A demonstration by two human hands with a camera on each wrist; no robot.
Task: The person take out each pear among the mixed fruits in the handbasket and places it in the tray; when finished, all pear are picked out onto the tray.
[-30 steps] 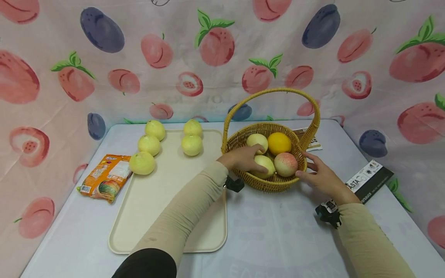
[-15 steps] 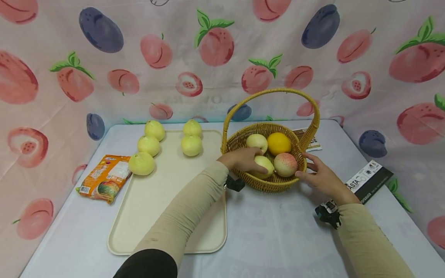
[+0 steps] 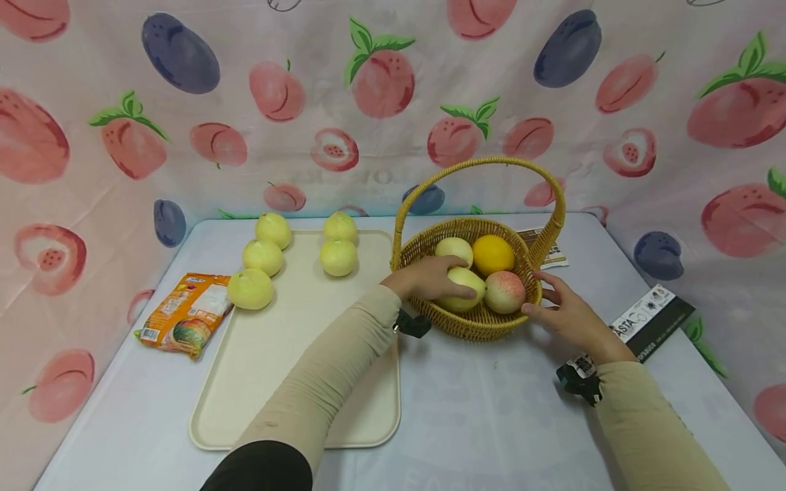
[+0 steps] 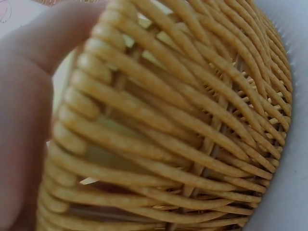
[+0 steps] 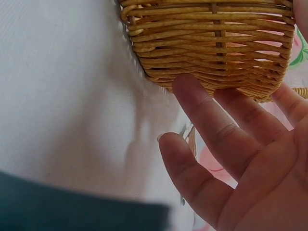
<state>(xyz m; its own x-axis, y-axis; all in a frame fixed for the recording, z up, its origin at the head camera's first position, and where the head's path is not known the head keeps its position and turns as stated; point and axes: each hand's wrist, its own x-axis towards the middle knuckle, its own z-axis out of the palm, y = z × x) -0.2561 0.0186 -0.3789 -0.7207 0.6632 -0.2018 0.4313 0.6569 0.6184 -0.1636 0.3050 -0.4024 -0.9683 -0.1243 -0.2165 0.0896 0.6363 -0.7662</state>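
A wicker basket (image 3: 479, 331) with a tall arched handle holds a peach (image 3: 505, 292), an orange-yellow round fruit (image 3: 493, 254) and two pale yellow-green fruits. My left hand (image 3: 426, 278) reaches over the near left rim and grips the nearer pale fruit (image 3: 462, 290), which looks like a pear. The other pale fruit (image 3: 454, 249) lies behind it. My right hand (image 3: 574, 317) holds the basket's right side, its thumb at the rim and its fingers (image 5: 211, 115) against the outer wall. In the left wrist view the basket wall (image 4: 159, 110) hides most of the gripped fruit.
Left of the basket lies a cream tray (image 3: 307, 354), with several pale yellow-green fruits (image 3: 250, 289) along its left edge and far part. An orange snack packet (image 3: 185, 314) lies beside it. A black-and-white pasta box (image 3: 653, 320) lies at right; another packet (image 3: 552, 256) sits behind the basket.
The pear-like fruit in my left hand has shifted slightly up and left within the basket, and shows more clearly under the fingers. My right hand and the basket stay in place.
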